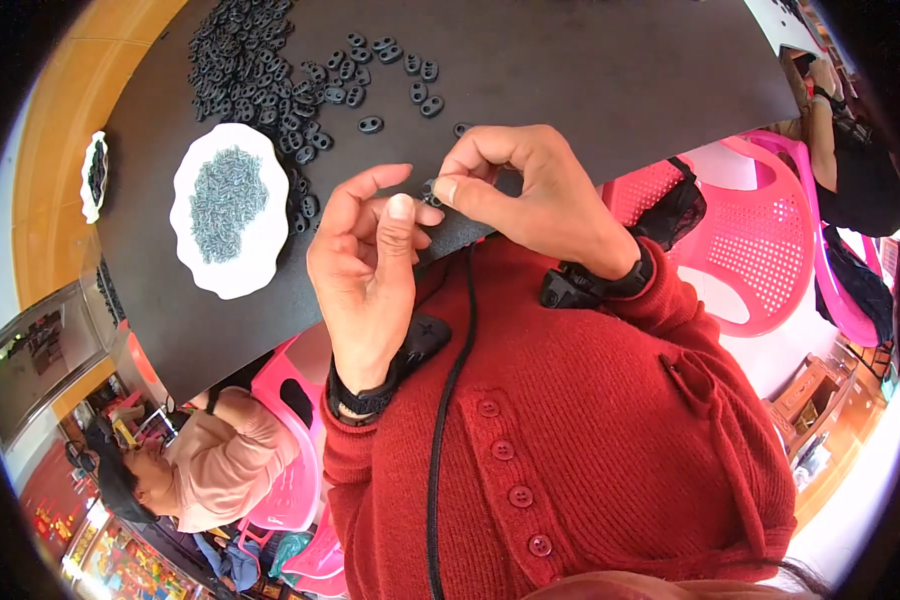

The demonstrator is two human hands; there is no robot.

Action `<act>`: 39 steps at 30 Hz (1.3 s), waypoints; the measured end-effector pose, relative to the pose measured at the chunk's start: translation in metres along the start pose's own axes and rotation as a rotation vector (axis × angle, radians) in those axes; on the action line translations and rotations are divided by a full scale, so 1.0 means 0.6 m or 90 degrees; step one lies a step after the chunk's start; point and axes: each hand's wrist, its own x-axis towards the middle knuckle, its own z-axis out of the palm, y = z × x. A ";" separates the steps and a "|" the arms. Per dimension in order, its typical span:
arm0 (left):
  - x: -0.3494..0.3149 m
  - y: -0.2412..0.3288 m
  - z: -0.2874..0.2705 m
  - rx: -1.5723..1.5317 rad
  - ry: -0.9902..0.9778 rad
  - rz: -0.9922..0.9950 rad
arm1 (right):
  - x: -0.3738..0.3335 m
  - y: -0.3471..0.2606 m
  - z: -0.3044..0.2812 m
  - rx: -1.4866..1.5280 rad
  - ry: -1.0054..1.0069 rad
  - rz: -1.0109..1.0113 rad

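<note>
Over the table edge nearest me, my right hand (530, 195) pinches a small black two-hole cord-lock piece (430, 193) between thumb and forefinger. My left hand (365, 245) is just beside it, palm turned up, with its forefinger stretched out and its thumb apart from it. Its other fingers curl close to the piece; whether they touch it is hard to tell. Left of my hands, a white scalloped plate (232, 283) holds a heap of small metal springs (227, 200). Beyond the plate spreads a pile of black oval two-hole pieces (240, 70), several lying loose toward the middle.
The dark table (590, 70) runs across the far side. At its left edge stands another white dish (92, 178) with dark pieces. A person in a pink top (232, 465) sits at the lower left. Pink plastic chairs (740, 235) and another person's arm (822, 140) are at the right.
</note>
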 end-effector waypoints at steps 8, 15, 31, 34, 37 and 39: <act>0.007 -0.023 -0.011 -0.054 0.072 -0.022 | 0.002 0.002 -0.006 0.015 0.031 0.017; 0.019 -0.017 -0.019 -0.058 0.053 -0.064 | 0.008 0.007 -0.010 0.012 0.041 0.001; 0.154 0.013 0.049 0.523 -0.011 0.146 | -0.025 0.010 -0.124 0.082 0.164 0.062; 0.174 0.013 0.085 0.642 -0.008 0.212 | -0.032 0.016 -0.143 0.074 0.168 0.061; 0.188 0.007 0.104 0.706 -0.002 0.270 | -0.036 0.011 -0.159 0.085 0.154 0.074; 0.196 0.004 0.115 0.722 -0.006 0.280 | -0.038 0.016 -0.163 0.088 0.161 0.062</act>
